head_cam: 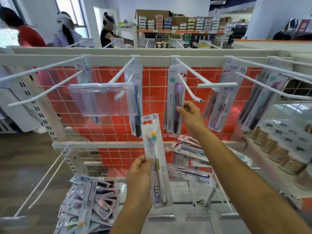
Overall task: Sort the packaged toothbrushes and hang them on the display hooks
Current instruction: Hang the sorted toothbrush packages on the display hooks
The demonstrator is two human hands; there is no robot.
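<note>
My left hand grips a packaged white toothbrush with a green and orange head, held upright below the display rack. My right hand pinches the edge of a packaged purple toothbrush that hangs on a white hook in the upper row. More packaged toothbrushes hang further right and on the hook to the left. A loose pile of packaged toothbrushes lies at lower left, and another pile lies on the shelf behind my right forearm.
Long white hooks jut toward me from the top rail, some bare, one with a clear label holder. Lower hooks stick out at left. Jars fill shelves on the right. Several people stand behind the rack.
</note>
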